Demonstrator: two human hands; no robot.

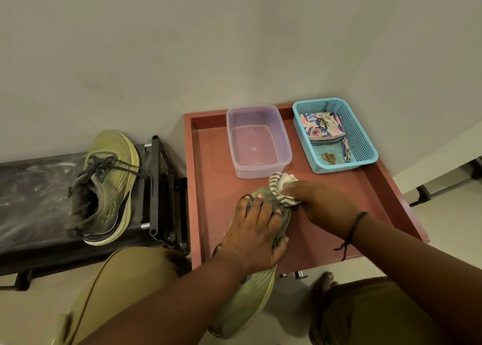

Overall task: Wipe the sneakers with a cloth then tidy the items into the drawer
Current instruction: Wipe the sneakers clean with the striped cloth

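In the lower middle of the frame, the left hand (257, 236) is gripping an olive-green sneaker (247, 300) from above, fingers curled over its laced upper, and the shoe is lying with its toe pointing up the frame onto the open reddish drawer (208, 188). Just right of it, the right hand (323, 206) is clutching a striped cloth (280, 185) and pressing it against the sneaker's toe end. Above the hands, inside the drawer, a clear plastic container (258, 141) is sitting beside a blue mesh basket (365, 146) holding a floral pouch (323, 125). At the left of the frame, the second sneaker (107, 185) is resting on a dark worktop (34, 196).
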